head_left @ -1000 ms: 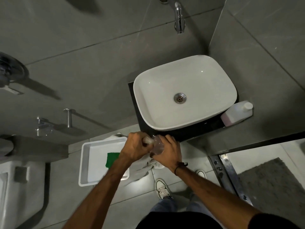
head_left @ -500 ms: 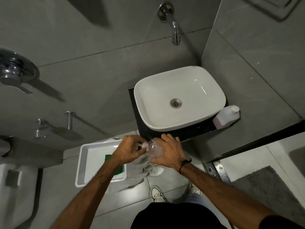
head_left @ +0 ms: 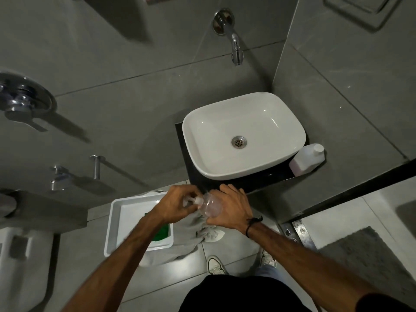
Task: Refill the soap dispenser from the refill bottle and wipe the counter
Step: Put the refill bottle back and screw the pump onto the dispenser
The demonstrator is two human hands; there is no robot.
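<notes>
A clear soap dispenser (head_left: 211,207) lies sideways in the air just in front of the dark counter (head_left: 265,180). My right hand (head_left: 234,208) wraps its body. My left hand (head_left: 177,206) grips the pump top at its neck. The white refill bottle (head_left: 307,159), cap on, stands on the counter at the right of the white basin (head_left: 245,134), a long way from both hands.
A white tray (head_left: 114,224) with a green cloth (head_left: 163,233) sits below left of my hands, beside a grey towel (head_left: 191,235) draped over it. A wall tap (head_left: 235,49) hangs above the basin. A toilet (head_left: 20,262) stands far left, a grey mat (head_left: 371,262) at right.
The view has tilted upward, so basin and hands sit lower in frame. Both hands have stayed on the dispenser; the left hand has shifted slightly on the pump top.
</notes>
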